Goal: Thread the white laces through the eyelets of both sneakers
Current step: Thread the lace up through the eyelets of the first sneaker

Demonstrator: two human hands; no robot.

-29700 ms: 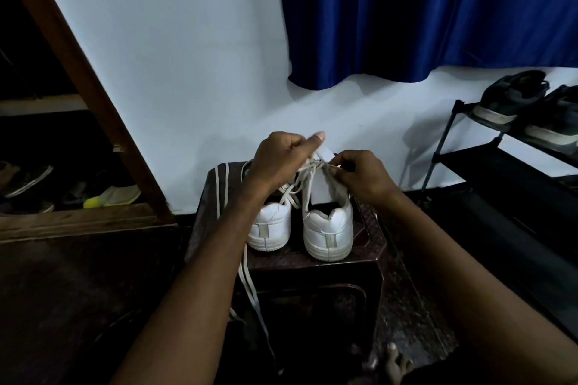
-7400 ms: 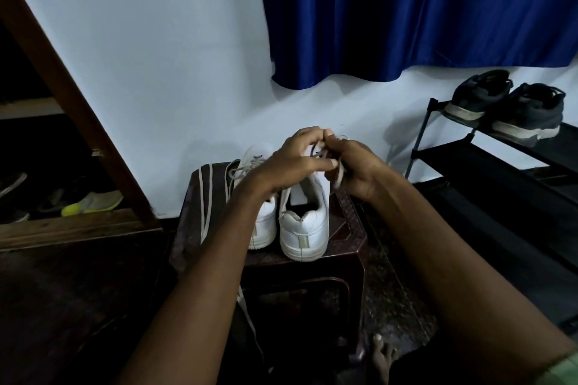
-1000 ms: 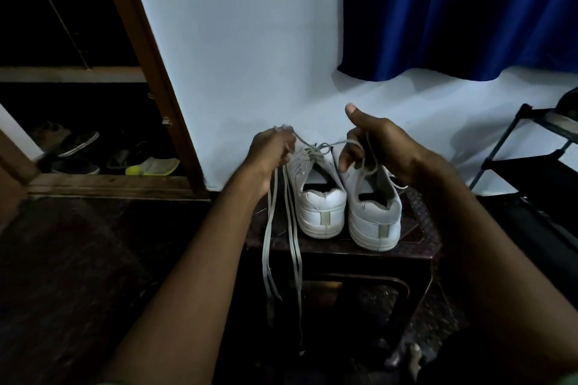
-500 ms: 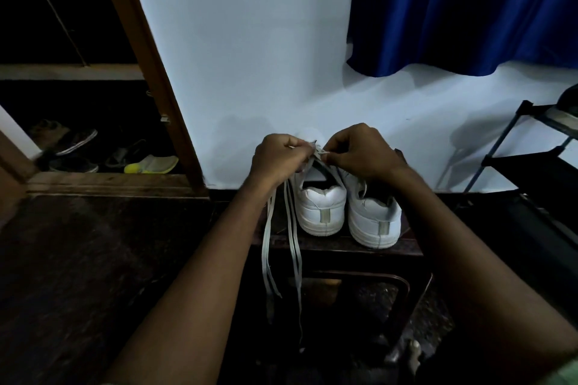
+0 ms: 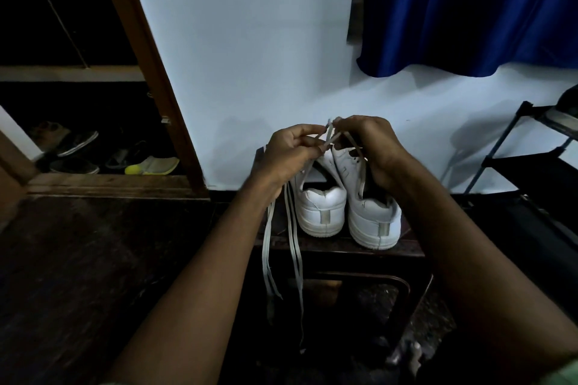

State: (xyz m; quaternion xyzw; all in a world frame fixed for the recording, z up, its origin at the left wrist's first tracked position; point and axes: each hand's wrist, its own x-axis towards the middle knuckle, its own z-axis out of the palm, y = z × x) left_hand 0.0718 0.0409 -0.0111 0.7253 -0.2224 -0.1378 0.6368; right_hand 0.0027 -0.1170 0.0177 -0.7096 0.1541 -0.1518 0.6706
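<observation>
Two white sneakers stand heels toward me on a dark stool (image 5: 337, 248): the left sneaker (image 5: 322, 206) and the right sneaker (image 5: 373, 216). My left hand (image 5: 289, 155) and my right hand (image 5: 370, 147) meet above the sneakers' tongues, each pinching a strand of white lace (image 5: 328, 136). Long loose lace ends (image 5: 292, 247) hang from under my left hand down over the stool's front edge. The eyelets are hidden behind my hands.
A white wall rises right behind the stool, with a blue curtain (image 5: 469, 9) at the upper right. A black shoe rack (image 5: 531, 172) stands at the right. At the left, a wooden door frame (image 5: 150, 72) opens onto several shoes (image 5: 150, 166) on the floor.
My right hand came down from a raised pull and closed in on my left hand over the sneakers. Both hands now pinch the lace close together, slightly higher than half a second ago.
</observation>
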